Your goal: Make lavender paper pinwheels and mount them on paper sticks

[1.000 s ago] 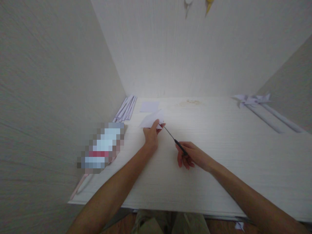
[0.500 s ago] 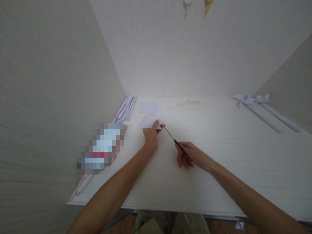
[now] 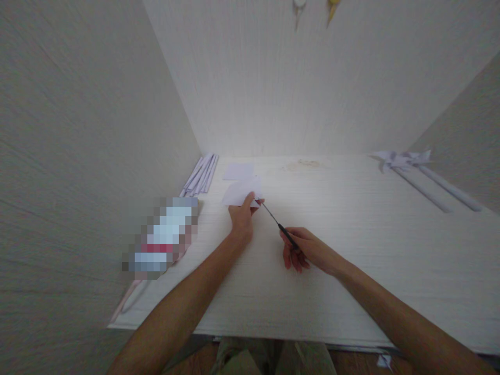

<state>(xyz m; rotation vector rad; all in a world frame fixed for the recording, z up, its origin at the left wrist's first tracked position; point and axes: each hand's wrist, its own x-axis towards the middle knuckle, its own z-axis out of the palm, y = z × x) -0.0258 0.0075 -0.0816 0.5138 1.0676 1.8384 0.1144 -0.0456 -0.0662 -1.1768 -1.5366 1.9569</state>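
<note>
My left hand point(image 3: 244, 216) is closed on a white sheet of paper point(image 3: 240, 192), pinching it near its lower right corner. In my right hand point(image 3: 299, 247) is a pair of scissors point(image 3: 287, 234) with black handles and thin blades. The blades point up and to the left, and their tips meet the paper's edge beside my left fingers. Whether the blades are apart is too small to tell. Just behind the held sheet, another piece of white paper point(image 3: 238, 171) lies flat on the table.
Several rolled paper sticks point(image 3: 201, 174) lie at the back left. A blurred-out object point(image 3: 166, 237) with a pink strap is by the left wall. Paper pinwheels point(image 3: 404, 159) on two paper sticks rest at the right. A paper scrap point(image 3: 384, 360) is on the floor below the table edge point(image 3: 351, 342).
Almost nothing differs. The lower right corner of the held paper looks slightly shifted near the scissor tips; both hands keep their places.
</note>
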